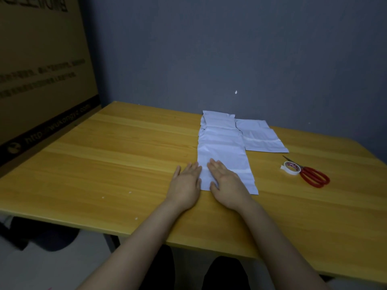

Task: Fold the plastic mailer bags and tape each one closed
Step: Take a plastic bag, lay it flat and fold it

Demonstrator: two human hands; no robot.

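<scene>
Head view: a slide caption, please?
Left hand beside and right hand on a white mailer bag; tape and scissors lie nearby.

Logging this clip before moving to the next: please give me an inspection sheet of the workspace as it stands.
Surface: wooden table, yellow-brown.
Job's things: long mailer bag, white, flat, creased, not folded; may be several overlapped, cannot tell. Second mailer bag flat to its right, nearer the wall. Tape roll further right, against the red-handled scissors.
Clutter: small white specks near the front edge.
Grippers: left hand flat on the table at the long bag's left edge; right hand flat on the bag's near end.
Cables: nothing seen.
Surroundings: large printed cardboard box on the left; grey wall behind.
</scene>
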